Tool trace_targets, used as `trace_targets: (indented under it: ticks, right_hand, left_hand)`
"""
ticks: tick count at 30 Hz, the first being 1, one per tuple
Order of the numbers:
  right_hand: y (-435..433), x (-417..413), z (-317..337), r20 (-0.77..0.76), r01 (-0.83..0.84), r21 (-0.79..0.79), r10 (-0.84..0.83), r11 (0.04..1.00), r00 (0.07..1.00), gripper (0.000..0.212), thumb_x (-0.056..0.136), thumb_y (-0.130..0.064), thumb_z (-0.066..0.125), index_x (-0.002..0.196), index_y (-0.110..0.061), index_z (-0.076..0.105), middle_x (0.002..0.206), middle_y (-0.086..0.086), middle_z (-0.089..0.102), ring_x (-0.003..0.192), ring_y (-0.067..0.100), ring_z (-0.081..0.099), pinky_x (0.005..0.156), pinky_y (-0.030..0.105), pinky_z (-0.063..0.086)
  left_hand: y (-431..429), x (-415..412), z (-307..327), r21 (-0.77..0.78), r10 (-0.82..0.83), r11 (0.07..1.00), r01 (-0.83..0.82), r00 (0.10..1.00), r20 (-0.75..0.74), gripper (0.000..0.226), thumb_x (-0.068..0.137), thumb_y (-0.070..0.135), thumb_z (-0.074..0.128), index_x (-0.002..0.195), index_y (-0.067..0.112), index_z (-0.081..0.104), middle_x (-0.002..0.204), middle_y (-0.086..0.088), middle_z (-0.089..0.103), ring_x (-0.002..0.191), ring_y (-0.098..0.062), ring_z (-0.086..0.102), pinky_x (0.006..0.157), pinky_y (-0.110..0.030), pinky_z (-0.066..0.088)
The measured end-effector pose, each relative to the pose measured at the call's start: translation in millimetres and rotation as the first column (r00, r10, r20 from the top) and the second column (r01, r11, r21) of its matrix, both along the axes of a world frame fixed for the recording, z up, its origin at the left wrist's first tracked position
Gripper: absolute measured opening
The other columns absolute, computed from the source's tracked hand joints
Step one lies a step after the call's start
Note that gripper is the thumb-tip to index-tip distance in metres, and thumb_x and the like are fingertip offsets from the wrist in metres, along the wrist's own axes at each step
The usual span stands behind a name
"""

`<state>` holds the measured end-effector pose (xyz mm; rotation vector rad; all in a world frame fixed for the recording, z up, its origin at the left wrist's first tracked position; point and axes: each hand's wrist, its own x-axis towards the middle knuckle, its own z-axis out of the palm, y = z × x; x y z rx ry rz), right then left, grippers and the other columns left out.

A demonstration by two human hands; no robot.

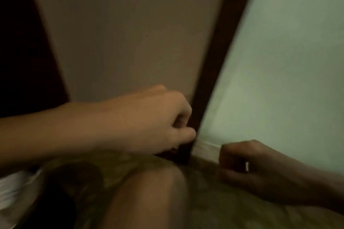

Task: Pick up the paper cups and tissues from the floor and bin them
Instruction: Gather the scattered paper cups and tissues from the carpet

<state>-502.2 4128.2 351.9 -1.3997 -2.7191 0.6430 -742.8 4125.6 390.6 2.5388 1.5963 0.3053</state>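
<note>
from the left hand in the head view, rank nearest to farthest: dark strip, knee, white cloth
1. dark strip: right at the left hand's fingertips, on its right side.
2. knee: just below the hand, bottom centre.
3. white cloth: far off in the lower left corner.

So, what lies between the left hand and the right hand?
In the head view, a dark upright strip and a blurred white band lie between the left hand and the right hand.
</note>
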Motion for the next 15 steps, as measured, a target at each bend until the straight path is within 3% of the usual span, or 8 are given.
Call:
trace_targets:
  ticks: [2, 6, 8, 11, 15]
  right_hand:
    - [-24, 85, -9, 0.025, 0.158, -0.015, -0.158, 0.987, 0.987, 0.042, 0.076, -0.073, 0.048, 0.083, -0.033, 0.057, 0.075, -0.01, 0.062, 0.066, 0.01, 0.059, 0.063, 0.035, 0.053]
    - [-86, 238, -62, -0.017, 0.484, -0.112, -0.489, 0.868, 0.872, 0.028, 0.084, -0.064, 0.053, 0.081, -0.038, 0.062, 0.076, -0.017, 0.064, 0.07, 0.006, 0.061, 0.058, 0.02, 0.048]
    - [-126, 305, -105, 0.015, 0.636, -0.173, -0.644, 0.752, 0.765, 0.017, 0.087, -0.056, 0.058, 0.086, -0.04, 0.063, 0.078, -0.014, 0.065, 0.078, -0.001, 0.061, 0.066, 0.019, 0.05]
    - [-180, 388, -174, 0.042, 0.808, -0.233, -0.825, 0.541, 0.564, 0.014, 0.088, -0.052, 0.06, 0.092, -0.039, 0.064, 0.087, -0.015, 0.065, 0.082, -0.002, 0.06, 0.076, 0.025, 0.054]
    - [-235, 472, -247, 0.02, 0.937, -0.219, -0.959, 0.27, 0.282, 0.011, 0.088, -0.042, 0.065, 0.089, -0.032, 0.066, 0.081, -0.013, 0.065, 0.074, 0.001, 0.06, 0.072, 0.037, 0.055]
  left_hand:
    - [10, 82, -15, -0.035, -0.17, 0.985, 0.168, 0.984, -0.05, 0.037, 0.086, 0.065, 0.055, 0.081, 0.029, 0.057, 0.07, 0.009, 0.058, 0.065, -0.004, 0.054, 0.059, -0.03, 0.045]
    - [22, 251, -86, -0.216, -0.491, 0.862, 0.459, 0.862, -0.124, 0.03, 0.091, 0.056, 0.056, 0.091, 0.027, 0.059, 0.08, 0.011, 0.057, 0.08, -0.011, 0.056, 0.069, -0.03, 0.046]
    - [16, 336, -133, -0.291, -0.601, 0.781, 0.553, 0.791, -0.109, 0.028, 0.092, 0.053, 0.056, 0.091, 0.025, 0.059, 0.082, 0.011, 0.057, 0.087, -0.015, 0.059, 0.073, -0.03, 0.047]
    - [-6, 447, -202, -0.405, -0.688, 0.679, 0.613, 0.724, -0.057, 0.033, 0.093, 0.052, 0.056, 0.077, 0.024, 0.051, 0.076, 0.01, 0.054, 0.082, -0.018, 0.059, 0.066, -0.028, 0.039]
    - [-37, 562, -275, -0.483, -0.733, 0.603, 0.635, 0.68, -0.022, 0.034, 0.093, 0.046, 0.056, 0.068, 0.025, 0.043, 0.075, 0.006, 0.053, 0.083, -0.021, 0.058, 0.066, -0.031, 0.04]
